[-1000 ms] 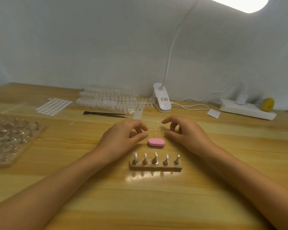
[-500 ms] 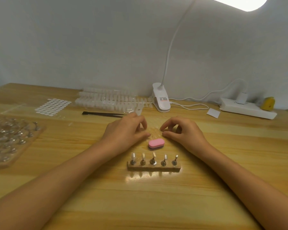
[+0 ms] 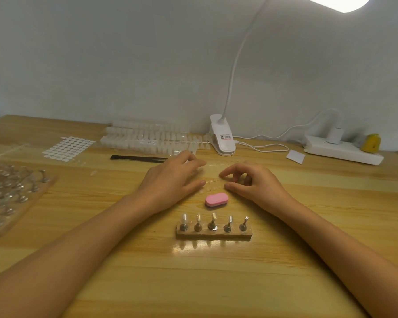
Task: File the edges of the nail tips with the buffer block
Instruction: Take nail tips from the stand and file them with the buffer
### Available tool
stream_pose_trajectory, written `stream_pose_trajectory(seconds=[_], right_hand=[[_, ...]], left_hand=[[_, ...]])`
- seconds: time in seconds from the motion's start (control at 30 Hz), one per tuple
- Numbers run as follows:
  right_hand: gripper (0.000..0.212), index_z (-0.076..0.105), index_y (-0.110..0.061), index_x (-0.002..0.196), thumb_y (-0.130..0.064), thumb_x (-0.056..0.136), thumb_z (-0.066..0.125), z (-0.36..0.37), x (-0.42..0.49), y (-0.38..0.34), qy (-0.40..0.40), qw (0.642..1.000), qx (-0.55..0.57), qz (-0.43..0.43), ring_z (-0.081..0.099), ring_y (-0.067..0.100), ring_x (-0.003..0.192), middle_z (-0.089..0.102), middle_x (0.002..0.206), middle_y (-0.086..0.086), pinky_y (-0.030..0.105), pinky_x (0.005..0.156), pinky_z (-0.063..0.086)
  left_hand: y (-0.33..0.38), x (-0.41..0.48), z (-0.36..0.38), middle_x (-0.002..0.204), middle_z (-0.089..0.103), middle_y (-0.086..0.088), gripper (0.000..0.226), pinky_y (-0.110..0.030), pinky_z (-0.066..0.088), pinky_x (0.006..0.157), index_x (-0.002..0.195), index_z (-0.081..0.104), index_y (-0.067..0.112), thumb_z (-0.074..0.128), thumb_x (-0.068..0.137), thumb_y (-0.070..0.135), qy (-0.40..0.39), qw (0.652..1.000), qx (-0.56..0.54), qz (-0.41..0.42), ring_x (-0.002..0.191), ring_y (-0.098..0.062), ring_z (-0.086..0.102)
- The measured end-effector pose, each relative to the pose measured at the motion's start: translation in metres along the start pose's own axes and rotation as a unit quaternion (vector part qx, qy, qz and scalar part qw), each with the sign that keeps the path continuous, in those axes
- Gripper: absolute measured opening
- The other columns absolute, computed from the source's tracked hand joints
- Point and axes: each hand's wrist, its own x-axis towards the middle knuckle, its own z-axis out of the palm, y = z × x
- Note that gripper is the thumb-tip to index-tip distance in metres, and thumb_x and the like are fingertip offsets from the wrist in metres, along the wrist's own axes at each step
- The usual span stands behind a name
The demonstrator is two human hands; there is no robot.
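Buffer block (image 3: pixel 216 199), pink, lies unheld at frame centre, just below the clear nail tips (image 3: pixel 211 187). Left hand (image 3: pixel 170 180) and right hand (image 3: pixel 254 183) flank the tips, fingers loosely curled; whether either pinches them cannot be told. Block probably light and spongy, best gripped by its long sides. Tips probably thin and slippery.

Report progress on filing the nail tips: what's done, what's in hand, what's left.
Done: no filing shows. The wooden stand with five metal pegs carries what looks like one clear tip on its leftmost peg.
In hand: the left hand and right hand are at the loose clear nail tips on the wooden table; grip unclear.
Left: pick up the pink oval buffer block, lying untouched, and file the edges.
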Motion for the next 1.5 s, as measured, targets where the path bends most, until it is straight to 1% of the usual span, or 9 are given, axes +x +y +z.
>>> stream_pose_trajectory(seconds=[0.1,0.23,0.43,0.57,0.67,0.83,0.97,1.2,1.5], right_hand=[[0.012,0.073,-0.029,0.095,-0.022,0.085,0.076,0.001,-0.002,-0.001,0.007,0.999,0.033,0.000,0.051,-0.003,0.067,0.065,0.091,-0.011,0.025,0.066,0.045],[0.010,0.073,-0.027,0.084,-0.017,0.085,0.076,0.002,-0.004,-0.002,0.012,0.999,0.049,-0.004,0.052,0.001,0.066,0.070,0.091,-0.009,0.033,0.069,0.050],[0.024,0.067,-0.040,0.111,-0.032,0.089,0.070,0.002,-0.005,-0.003,-0.013,1.000,0.009,-0.009,0.052,-0.001,0.076,0.062,0.096,-0.015,0.025,0.070,0.048],[0.019,0.069,-0.039,0.105,-0.034,0.087,0.072,0.004,-0.005,-0.003,-0.017,1.000,0.008,-0.015,0.051,-0.007,0.077,0.060,0.095,-0.016,0.023,0.068,0.043],[0.025,0.067,-0.035,0.108,-0.031,0.085,0.075,0.005,-0.005,-0.003,0.004,1.000,0.020,-0.004,0.052,0.000,0.075,0.062,0.089,-0.013,0.031,0.071,0.048],[0.017,0.071,-0.035,0.099,-0.030,0.084,0.076,0.006,-0.005,-0.003,0.008,1.000,0.025,-0.005,0.050,-0.002,0.070,0.063,0.091,-0.013,0.023,0.064,0.040],[0.017,0.068,-0.028,0.093,-0.020,0.082,0.079,0.005,-0.007,-0.008,0.016,0.998,0.055,-0.022,0.058,0.007,0.079,0.067,0.094,-0.012,0.027,0.069,0.049],[0.016,0.072,-0.021,0.080,-0.008,0.078,0.081,0.004,-0.012,-0.012,0.076,0.990,0.101,-0.056,0.061,0.002,0.074,0.071,0.080,-0.012,0.011,0.063,0.045],[0.008,0.066,-0.006,0.088,-0.003,0.085,0.073,0.002,-0.011,-0.015,0.107,0.926,0.355,0.069,0.075,0.018,0.075,0.073,0.086,0.003,0.026,0.055,0.059]], left_hand=[[0.006,-0.006,-0.001,0.115,0.050,0.018,0.022,-0.021,0.046,0.068,0.112,0.057,0.033,0.058,0.092,0.042,0.035,0.999,-0.028,0.017,0.094,-0.001,0.051],[0.010,-0.008,-0.005,0.105,0.055,0.016,0.023,-0.023,0.047,0.072,0.100,0.063,0.030,0.066,0.084,0.046,0.016,0.997,-0.078,-0.008,0.090,-0.001,0.051],[0.012,-0.006,-0.010,0.094,0.056,0.015,0.017,-0.028,0.049,0.072,0.090,0.067,0.032,0.073,0.079,0.043,-0.019,0.989,-0.142,-0.040,0.081,-0.001,0.051],[0.012,-0.006,-0.007,0.092,0.058,0.016,0.009,-0.027,0.045,0.068,0.084,0.066,0.035,0.073,0.081,0.039,-0.013,0.985,-0.160,-0.065,0.080,0.000,0.051],[0.013,-0.007,-0.003,0.095,0.058,0.017,0.007,-0.025,0.039,0.065,0.084,0.065,0.036,0.072,0.083,0.038,-0.005,0.985,-0.156,-0.073,0.079,0.002,0.049],[0.014,-0.008,-0.001,0.095,0.058,0.017,0.006,-0.021,0.035,0.062,0.085,0.065,0.035,0.071,0.084,0.036,0.008,0.983,-0.165,-0.073,0.076,0.005,0.048],[0.014,-0.008,-0.001,0.096,0.058,0.018,0.007,-0.020,0.034,0.062,0.086,0.064,0.036,0.071,0.084,0.036,0.012,0.982,-0.174,-0.069,0.075,0.005,0.048],[0.012,-0.009,0.001,0.095,0.057,0.020,0.009,-0.022,0.036,0.064,0.087,0.062,0.038,0.070,0.086,0.034,0.013,0.983,-0.171,-0.057,0.074,0.005,0.049],[0.012,-0.010,0.002,0.091,0.058,0.021,0.008,-0.019,0.036,0.062,0.093,0.065,0.041,0.067,0.088,0.035,0.017,0.984,-0.171,-0.051,0.074,0.008,0.049]])
